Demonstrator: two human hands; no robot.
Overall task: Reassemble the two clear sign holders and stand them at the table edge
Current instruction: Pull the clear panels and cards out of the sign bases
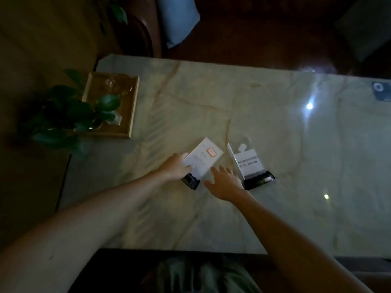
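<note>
at the far left we note a leafy plant (69, 115) overhanging a wooden tray (130, 115) that sits on the far-left corner of the pale marble table (275, 208); a clear glass item lies in the tray, too dim for us to identify.

moving right, our left hand (176, 168) grips the left sign holder (203, 160) by its near-left edge, thumb on top of the clear panel and fingers curled beneath. this holder sits near the middle of the table, tilted back toward the far right, with a white card bearing a red-outlined box inside it. its black base (190, 181) is at the near end, just beside the left wrist.

next, our right hand (225, 182) is spread wide, palm down, holding nothing; its fingertips reach the near-right corner of the same holder, though we cannot tell if they touch it.

just right of that hand, the second sign holder (246, 159) stands upright in its own black base (259, 180), white printed card visible, apart from both hands.

far right: bright light reflections on the tabletop and a dark card (380, 90) at the table's far-right edge.
</note>
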